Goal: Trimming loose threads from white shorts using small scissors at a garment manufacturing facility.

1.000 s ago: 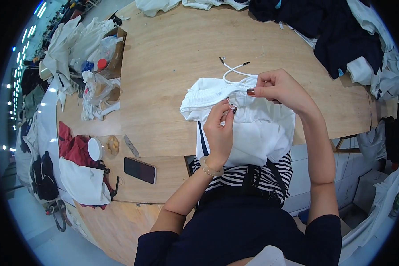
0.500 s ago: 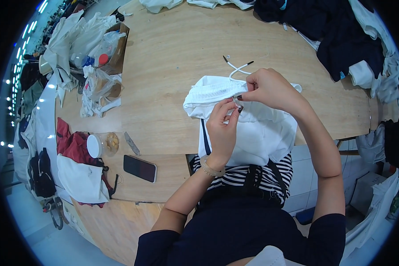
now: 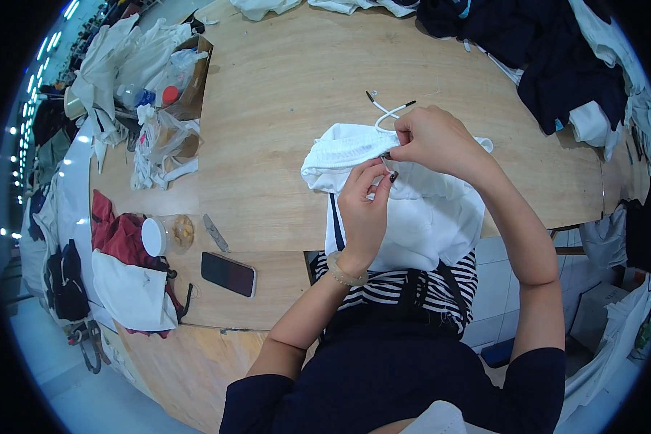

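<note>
A white drawstring garment [image 3: 434, 217] lies over the table's near edge and my lap, with a gathered elastic waistband and a dark side stripe. Its white drawstring [image 3: 385, 116] crosses on the wood beyond, ending in dark tips. My right hand [image 3: 437, 141] pinches the far side of the waistband from above, fingers pressed together. Just below it, my left hand [image 3: 363, 206] has thumb and fingertips closed at the inner edge of the band. Something tiny shows between the two hands, too small and covered to name.
Left of me lie a dark phone [image 3: 228, 275], a grey cutter-like tool [image 3: 215, 233], a clear jar with white lid [image 3: 153, 237], and red cloth [image 3: 123, 235]. An open carton [image 3: 195, 79] with plastic bags stands far left. Navy garments [image 3: 550, 65] are piled far right.
My right fingers have drawn in tighter on the waistband, hiding more of the small thing there. My left hand has barely moved. Another person's hand at the right edge has gone from view.
</note>
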Tool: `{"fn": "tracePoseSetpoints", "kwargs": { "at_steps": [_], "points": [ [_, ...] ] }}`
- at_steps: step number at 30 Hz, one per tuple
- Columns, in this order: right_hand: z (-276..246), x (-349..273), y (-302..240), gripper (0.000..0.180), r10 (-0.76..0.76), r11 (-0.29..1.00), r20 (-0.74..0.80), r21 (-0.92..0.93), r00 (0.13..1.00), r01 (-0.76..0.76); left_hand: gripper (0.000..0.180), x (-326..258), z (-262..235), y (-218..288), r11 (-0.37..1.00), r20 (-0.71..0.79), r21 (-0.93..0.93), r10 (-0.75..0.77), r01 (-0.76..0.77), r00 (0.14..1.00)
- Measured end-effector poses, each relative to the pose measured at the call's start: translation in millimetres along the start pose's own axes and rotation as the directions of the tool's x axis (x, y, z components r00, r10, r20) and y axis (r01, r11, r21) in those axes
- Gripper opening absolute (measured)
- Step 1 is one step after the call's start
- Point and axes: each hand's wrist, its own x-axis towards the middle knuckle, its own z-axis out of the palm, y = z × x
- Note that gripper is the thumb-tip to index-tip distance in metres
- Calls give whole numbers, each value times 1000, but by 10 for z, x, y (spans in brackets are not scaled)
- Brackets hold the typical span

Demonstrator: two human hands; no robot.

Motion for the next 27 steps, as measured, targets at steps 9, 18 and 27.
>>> {"fn": "tracePoseSetpoints", "kwargs": {
  "at_steps": [9, 18, 27],
  "points": [
    [31, 55, -39, 19, -46, 996, -12, -83, 999, 45, 12, -6, 1, 15, 997, 21, -1, -76, 76, 997],
    [8, 69, 23, 23, -84, 993, -70, -85, 994, 78, 10, 3, -9, 73, 996, 46, 79, -51, 47, 998],
    [-581, -509, 610, 27, 123, 891, -268, 455, 955, 13, 14, -491, 95, 486, 988, 606, -6, 127, -155, 785]
  ]
}}
